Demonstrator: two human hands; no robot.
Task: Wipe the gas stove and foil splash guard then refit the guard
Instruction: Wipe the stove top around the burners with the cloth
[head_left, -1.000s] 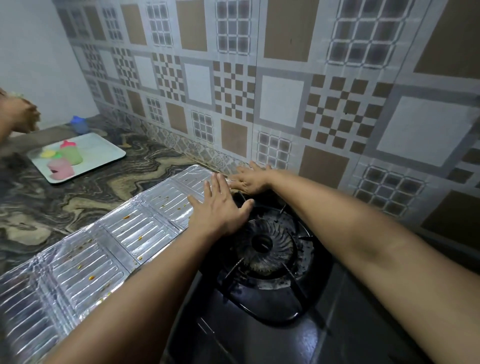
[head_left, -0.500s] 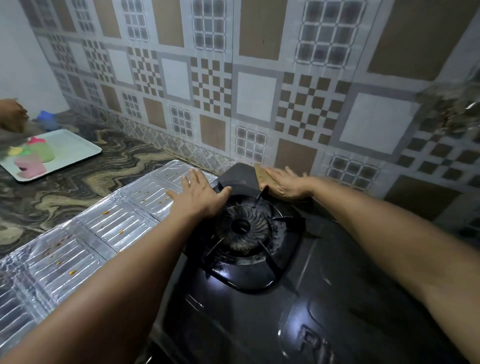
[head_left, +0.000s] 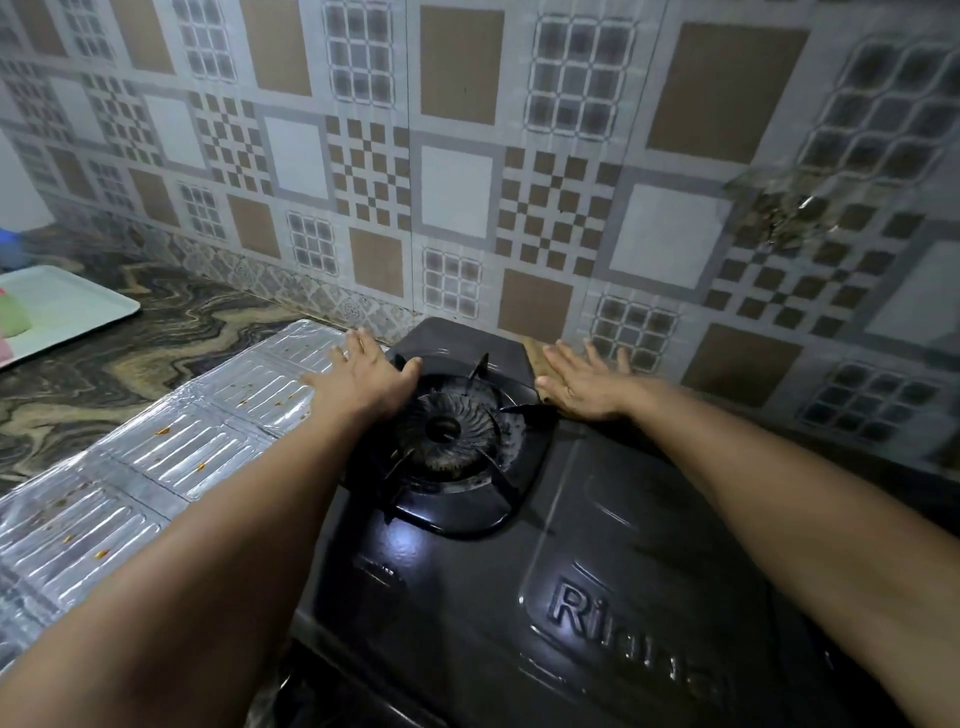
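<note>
A black gas stove (head_left: 483, 582) fills the lower middle of the head view, its single burner and pan support (head_left: 447, 431) at the back. To its left a silver foil splash guard (head_left: 171, 452) lies flat on the counter, dotted with orange-brown specks. My left hand (head_left: 363, 379) rests flat where the foil meets the stove, fingers straight on the foil and thumb at the burner's rim. My right hand (head_left: 582, 387) lies flat with spread fingers behind the burner, on a thin brown piece (head_left: 534, 349) by the wall. Neither hand holds anything.
The patterned tile wall (head_left: 457, 197) rises right behind the stove. A marbled dark counter (head_left: 156, 353) runs left, carrying a pale tray (head_left: 72, 301) with green and pink items at its left edge. A grimy, shiny patch (head_left: 784, 208) shows on the wall at upper right.
My right hand slid right along the stove's back edge, from beside my left hand to the burner's far side. My left hand stayed at the foil's end. The view swung right.
</note>
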